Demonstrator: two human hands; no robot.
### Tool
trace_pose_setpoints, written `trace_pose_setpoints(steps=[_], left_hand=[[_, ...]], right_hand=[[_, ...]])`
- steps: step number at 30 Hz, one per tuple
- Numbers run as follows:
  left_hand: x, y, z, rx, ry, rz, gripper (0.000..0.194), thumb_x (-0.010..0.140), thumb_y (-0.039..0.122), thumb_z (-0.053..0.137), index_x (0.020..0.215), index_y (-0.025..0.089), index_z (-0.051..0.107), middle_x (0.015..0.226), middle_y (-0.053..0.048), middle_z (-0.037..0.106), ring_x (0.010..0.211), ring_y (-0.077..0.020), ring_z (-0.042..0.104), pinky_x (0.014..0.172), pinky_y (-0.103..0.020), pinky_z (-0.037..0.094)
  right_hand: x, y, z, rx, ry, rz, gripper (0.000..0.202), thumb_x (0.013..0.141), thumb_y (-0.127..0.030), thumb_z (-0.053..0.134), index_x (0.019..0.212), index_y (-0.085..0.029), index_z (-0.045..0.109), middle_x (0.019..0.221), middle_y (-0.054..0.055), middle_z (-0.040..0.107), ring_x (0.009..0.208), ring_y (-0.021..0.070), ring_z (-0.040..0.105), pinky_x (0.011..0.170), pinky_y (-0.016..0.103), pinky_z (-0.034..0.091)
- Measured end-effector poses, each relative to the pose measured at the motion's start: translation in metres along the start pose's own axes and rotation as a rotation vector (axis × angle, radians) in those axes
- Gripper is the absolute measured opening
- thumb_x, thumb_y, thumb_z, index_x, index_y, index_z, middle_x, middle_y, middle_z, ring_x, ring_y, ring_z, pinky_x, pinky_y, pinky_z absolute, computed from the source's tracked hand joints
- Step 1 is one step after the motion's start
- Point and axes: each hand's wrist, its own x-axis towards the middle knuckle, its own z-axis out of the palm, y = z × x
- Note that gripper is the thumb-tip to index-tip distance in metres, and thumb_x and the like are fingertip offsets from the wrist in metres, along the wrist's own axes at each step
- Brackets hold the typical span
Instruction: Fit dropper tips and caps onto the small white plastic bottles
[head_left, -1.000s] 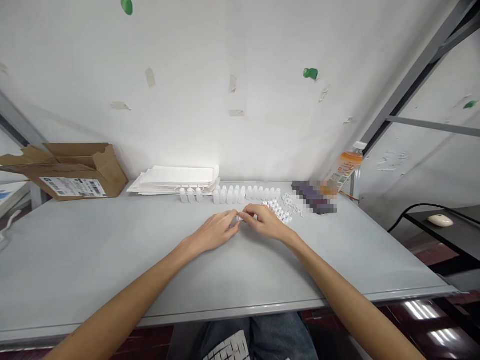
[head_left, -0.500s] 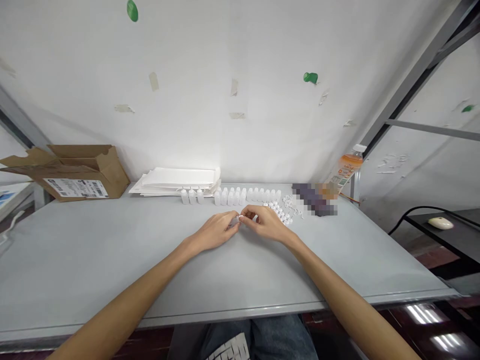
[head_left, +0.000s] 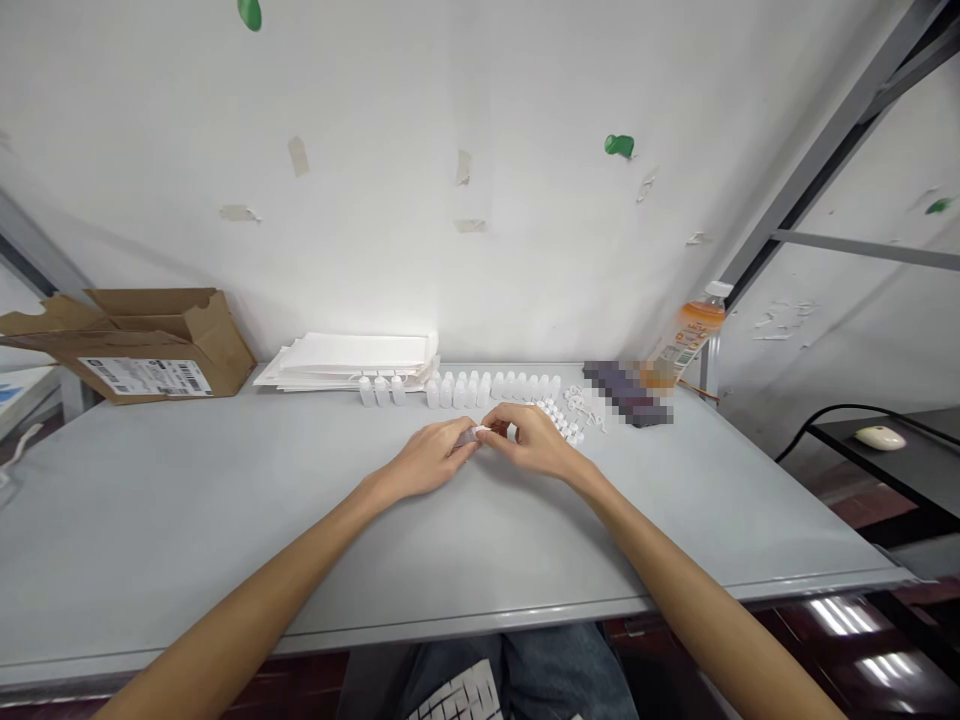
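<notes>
Over the middle of the grey table, my left hand (head_left: 431,458) is closed around a small translucent dropper bottle (head_left: 466,437), tilted on its side. My right hand (head_left: 531,440) pinches a white cap (head_left: 482,430) at the bottle's neck; its fingertips partly hide that end. Behind my hands stand several uncapped small bottles (head_left: 460,391) in rows. Three capped bottles (head_left: 381,391) with thin white loops stand left of them. Beside my right hand lie several loose white caps (head_left: 568,430) and a heap of small white loop pieces (head_left: 586,405).
An open cardboard box (head_left: 161,345) stands at the back left, with a stack of white sheets (head_left: 349,358) beside it. At the back right are a drink bottle (head_left: 690,335) and a blurred dark item (head_left: 626,393). A white mouse (head_left: 880,438) rests on a black side surface.
Both hands stay together at the bottle's neck. Slightly more of the bottle and white cap shows between my fingers. The whole view has shifted a little.
</notes>
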Motion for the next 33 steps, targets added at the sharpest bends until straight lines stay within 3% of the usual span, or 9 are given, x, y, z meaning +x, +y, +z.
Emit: trace_pose_setpoints(steps=[10, 15, 20, 28, 33], left_hand=[[-0.0022, 0.008, 0.0023, 0.049, 0.036, -0.012, 0.023, 0.094, 0.038, 0.037, 0.082, 0.021, 0.047, 0.077, -0.002, 0.059, 0.067, -0.0185, 0.051, 0.062, -0.03, 0.036], [-0.0007, 0.0086, -0.0008, -0.072, 0.036, -0.03, 0.027, 0.093, 0.041, 0.038, 0.083, 0.02, 0.051, 0.077, -0.001, 0.059, 0.068, -0.0175, 0.051, 0.061, -0.029, 0.036], [-0.0002, 0.0073, -0.0004, -0.087, 0.031, -0.017, 0.028, 0.094, 0.041, 0.038, 0.083, 0.019, 0.052, 0.076, -0.001, 0.058, 0.069, -0.0171, 0.05, 0.063, -0.029, 0.036], [-0.0017, 0.008, 0.0029, -0.049, 0.039, 0.017, 0.023, 0.094, 0.036, 0.039, 0.084, 0.02, 0.05, 0.078, -0.002, 0.059, 0.069, -0.0176, 0.051, 0.065, -0.03, 0.037], [-0.001, 0.009, -0.0011, -0.116, 0.023, 0.0, 0.025, 0.093, 0.038, 0.04, 0.089, 0.019, 0.056, 0.079, -0.002, 0.062, 0.07, -0.0173, 0.052, 0.064, -0.029, 0.039]], right_hand=[[-0.0003, -0.0011, 0.0014, -0.078, -0.062, 0.003, 0.04, 0.097, -0.037, 0.043, 0.067, -0.016, 0.06, 0.061, -0.001, 0.056, 0.056, 0.0106, 0.043, 0.056, 0.025, 0.029], [-0.0014, -0.0026, -0.0002, -0.056, -0.003, -0.044, 0.026, 0.092, -0.036, 0.053, 0.079, -0.017, 0.064, 0.076, 0.002, 0.065, 0.066, 0.0122, 0.053, 0.061, 0.025, 0.033], [-0.0018, -0.002, -0.0003, -0.03, 0.001, -0.037, 0.02, 0.091, -0.034, 0.055, 0.082, -0.017, 0.063, 0.075, 0.001, 0.064, 0.065, 0.0115, 0.053, 0.058, 0.023, 0.033], [-0.0001, 0.0006, 0.0015, -0.031, -0.06, -0.028, 0.045, 0.097, -0.042, 0.041, 0.064, -0.016, 0.057, 0.058, -0.002, 0.052, 0.055, 0.0104, 0.041, 0.056, 0.025, 0.029], [-0.0009, -0.0019, -0.0004, -0.016, -0.024, -0.055, 0.038, 0.096, -0.042, 0.045, 0.074, -0.017, 0.062, 0.072, 0.002, 0.063, 0.063, 0.0119, 0.05, 0.058, 0.024, 0.033]])
